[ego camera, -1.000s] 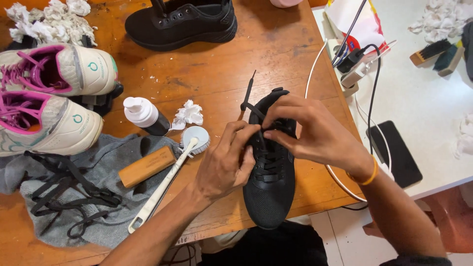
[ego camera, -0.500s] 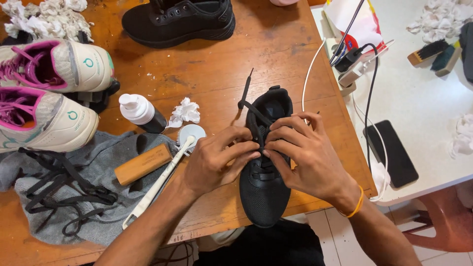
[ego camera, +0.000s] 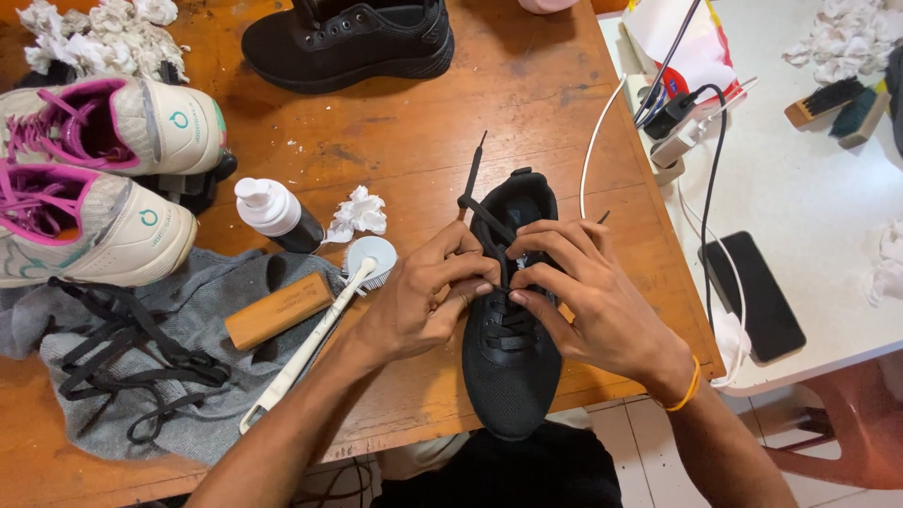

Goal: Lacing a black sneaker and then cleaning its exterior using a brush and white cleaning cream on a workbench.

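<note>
Head view: your left hand [ego camera: 423, 301] and right hand [ego camera: 583, 292] meet over the black shoe [ego camera: 508, 367], which lies on the wooden worktop [ego camera: 527, 103] with its toe toward you, hanging just over the near edge. Both hands are narrowed to a pinch, fingertips on the black lace [ego camera: 475, 202] at the eyelets; one free lace end runs up and away from the shoe's tongue. The shoe's upper is a matte knit mesh, rounded at the toe.

Just left of the black shoe lies a white long-handled brush [ego camera: 315, 343] with a round head, and beside that a smooth wooden block brush [ego camera: 277, 310], both on a rumpled grey cloth [ego camera: 202, 414]. A tangle of loose black laces [ego camera: 132, 362] rests on the cloth too. Further left of the shoe you have two white-and-pink trainers [ego camera: 103, 179]. One white-capped pump bottle [ego camera: 273, 212] and one crumpled tissue [ego camera: 357, 212] stand up-left of the shoe. Beyond it sits one second black shoe [ego camera: 348, 42]. Right of it lies one dark phone [ego camera: 757, 292] on a white surface.
</note>
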